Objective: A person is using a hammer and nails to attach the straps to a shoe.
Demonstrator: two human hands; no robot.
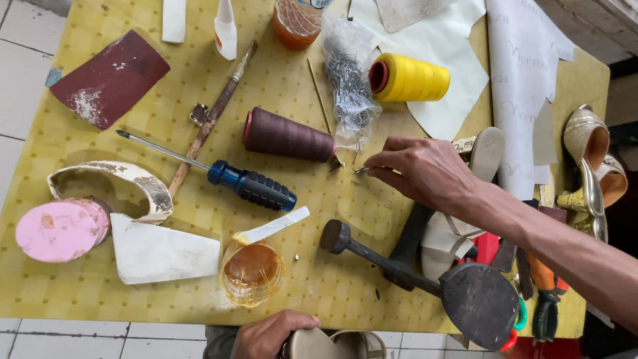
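Amid clutter, right hand (425,169) perhaps pinching nail (361,170)

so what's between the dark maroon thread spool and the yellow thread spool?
Head view: a clear plastic bag of small metal nails lies between the maroon spool and yellow spool.

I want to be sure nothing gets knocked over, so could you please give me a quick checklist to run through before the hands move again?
1. Right hand has a small nail pinched at its fingertips: ok.
2. Left hand grips the beige shoe at the table's near edge: ok, though the shoe is partly out of view.
3. Bag of nails lies beside the right hand, within reach: ok.
4. Glue cup stands upright with a strip resting in it: ok.
5. Hammer lies free on the table, head clear of the cup: ok.
6. Whether the bag's mouth is open: cannot tell.
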